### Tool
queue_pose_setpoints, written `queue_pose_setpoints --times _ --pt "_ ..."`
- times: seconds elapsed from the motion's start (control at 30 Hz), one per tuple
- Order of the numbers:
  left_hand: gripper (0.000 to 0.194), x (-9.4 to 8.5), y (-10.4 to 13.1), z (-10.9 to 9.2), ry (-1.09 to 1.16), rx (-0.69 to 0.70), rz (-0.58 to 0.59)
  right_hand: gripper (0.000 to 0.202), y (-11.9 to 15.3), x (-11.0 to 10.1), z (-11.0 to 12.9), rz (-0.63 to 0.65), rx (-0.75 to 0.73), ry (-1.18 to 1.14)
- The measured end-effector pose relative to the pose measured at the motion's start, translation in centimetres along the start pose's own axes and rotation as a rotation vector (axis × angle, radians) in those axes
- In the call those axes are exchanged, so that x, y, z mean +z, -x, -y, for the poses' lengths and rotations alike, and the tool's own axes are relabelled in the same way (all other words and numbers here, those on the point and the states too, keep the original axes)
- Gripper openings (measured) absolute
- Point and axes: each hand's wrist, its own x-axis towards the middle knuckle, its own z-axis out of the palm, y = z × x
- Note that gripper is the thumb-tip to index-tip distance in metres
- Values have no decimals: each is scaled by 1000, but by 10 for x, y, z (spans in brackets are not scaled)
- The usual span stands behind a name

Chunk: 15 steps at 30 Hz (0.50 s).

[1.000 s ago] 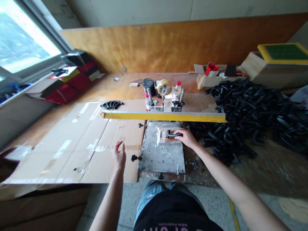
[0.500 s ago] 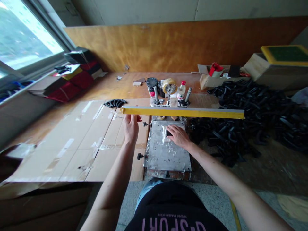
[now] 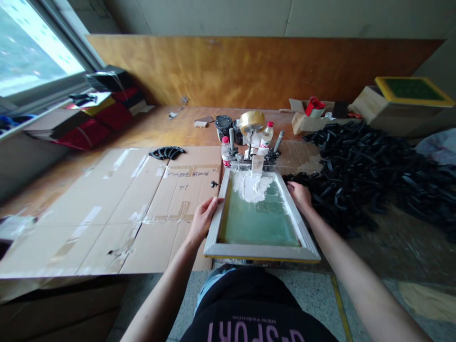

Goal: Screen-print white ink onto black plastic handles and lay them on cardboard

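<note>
Screen frame (image 3: 261,251), one: gripped by left hand (image 3: 204,216) at nine o'clock, right hand (image 3: 300,195) at two; best held level.

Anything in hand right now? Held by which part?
Framed screen, by its sides: left hand at the left rail, right hand at the right rail, nearer its far end. Firm grip or just steadying: can't tell.

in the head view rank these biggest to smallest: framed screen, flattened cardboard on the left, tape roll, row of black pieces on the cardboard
1. Flattened cardboard
2. Framed screen
Smallest, too alike to rank: tape roll and row of black pieces
</note>
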Motion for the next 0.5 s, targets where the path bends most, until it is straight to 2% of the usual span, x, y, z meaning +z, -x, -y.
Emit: queue_pose_setpoints --times 0.07,0.13,0.17,0.23,0.33,0.4,0.5 --pt "63 2 3 30 -8 -67 40 44 -15 -9 7 -117 -49 -18" --pt "69 5 1 57 -63 -88 12 55 -31 -7 31 -203 -243 -28" --pt "70 7 -1 67 -100 -85 -12 57 -39 -2 46 -206 -345 -16" --pt "68 9 -5 80 -156 -74 -43 48 -50 10 74 -120 -452 51" --pt "63 10 -8 86 -156 -91 -55 18 -50 28 96 60 -453 165" --pt "60 11 -8 85 -137 -119 -72 7 -36 33 97 131 -495 200" --pt "58 12 -6 84 -120 -145 -91 12 -9 25 88 217 -704 180"
